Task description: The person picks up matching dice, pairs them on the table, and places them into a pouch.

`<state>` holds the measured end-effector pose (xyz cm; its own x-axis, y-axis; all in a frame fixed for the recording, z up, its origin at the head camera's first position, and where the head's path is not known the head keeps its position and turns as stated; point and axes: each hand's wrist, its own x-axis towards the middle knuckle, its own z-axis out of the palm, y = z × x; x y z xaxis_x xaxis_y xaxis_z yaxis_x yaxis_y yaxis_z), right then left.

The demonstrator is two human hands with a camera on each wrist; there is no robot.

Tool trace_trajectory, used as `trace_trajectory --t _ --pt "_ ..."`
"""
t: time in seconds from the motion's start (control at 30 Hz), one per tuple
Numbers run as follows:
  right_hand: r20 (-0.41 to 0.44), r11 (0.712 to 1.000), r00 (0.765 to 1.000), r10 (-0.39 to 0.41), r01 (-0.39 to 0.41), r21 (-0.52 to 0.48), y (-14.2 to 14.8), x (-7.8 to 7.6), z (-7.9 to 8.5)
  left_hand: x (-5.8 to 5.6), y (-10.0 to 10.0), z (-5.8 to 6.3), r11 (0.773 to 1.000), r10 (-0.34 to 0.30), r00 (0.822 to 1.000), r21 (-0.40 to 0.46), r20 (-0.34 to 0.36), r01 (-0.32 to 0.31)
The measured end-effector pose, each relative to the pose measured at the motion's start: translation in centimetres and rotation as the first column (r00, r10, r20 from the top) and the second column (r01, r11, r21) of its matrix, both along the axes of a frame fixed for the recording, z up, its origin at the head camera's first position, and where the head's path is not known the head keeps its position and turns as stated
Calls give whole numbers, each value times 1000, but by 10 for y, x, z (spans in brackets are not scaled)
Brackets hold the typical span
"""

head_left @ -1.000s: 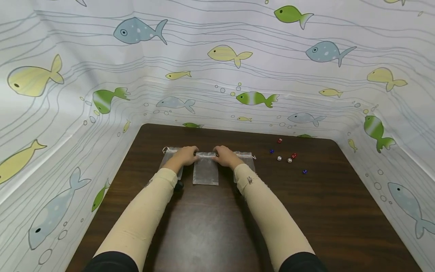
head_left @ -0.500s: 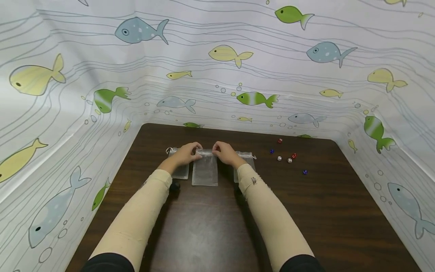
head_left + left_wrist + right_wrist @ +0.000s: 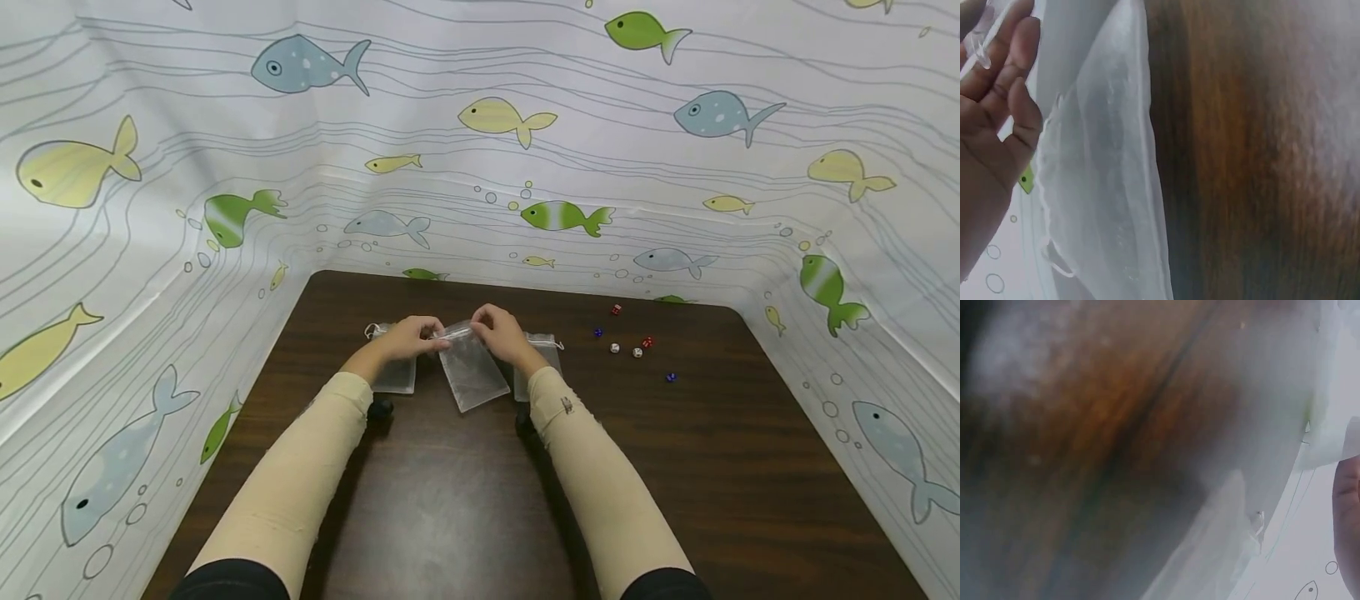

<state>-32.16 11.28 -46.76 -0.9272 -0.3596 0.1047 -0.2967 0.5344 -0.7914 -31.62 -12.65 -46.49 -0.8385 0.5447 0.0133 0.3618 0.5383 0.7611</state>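
Note:
A sheer white drawstring pouch (image 3: 474,375) hangs tilted between my hands, its lower end swung to the right. My left hand (image 3: 408,337) pinches the left corner of its gathered top; in the left wrist view a bit of clear cord (image 3: 980,51) shows at those fingers. The right corner is pinched by the thumb and fingers of my right hand (image 3: 501,333). A second pouch (image 3: 397,379) lies under and beside the left wrist, its white cord loop at the top left. Partly behind the right wrist lies a third pouch (image 3: 546,350).
Several small dice lie at the back right: red (image 3: 617,309), blue (image 3: 597,332), white (image 3: 615,347) and others. The dark wooden table (image 3: 450,500) is enclosed by a fish-print curtain (image 3: 585,167) at the back and sides.
Both hands have come up slightly with the middle pouch, which lay straight and now slants, its bottom shifted right. The left hand has moved off the left pouch, uncovering more of it.

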Motion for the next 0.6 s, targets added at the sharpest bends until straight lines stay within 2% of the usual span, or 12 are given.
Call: trace_trajectory --t 0.1,0.2,0.27,0.4,0.5,0.6 --pt "1 1000 1000 13 -13 -8 1 2 0 0 0 1 1000 29 997 2 -66 -29" --pt "17 1000 1000 11 -11 1 3 4 2 0 1 5 997 78 974 -8 -211 -81" --pt "57 1000 998 3 -4 21 3 6 3 2 2 11 993 106 943 -9 -316 -115" --pt "195 995 981 -20 0 104 4 11 5 5 6 22 993 101 858 -4 -503 -119" --pt "248 980 965 -81 32 196 4 14 4 9 10 30 997 53 803 -7 -594 -71" --pt "241 961 954 -179 116 251 2 16 4 12 13 34 1000 -10 761 -29 -649 -11"
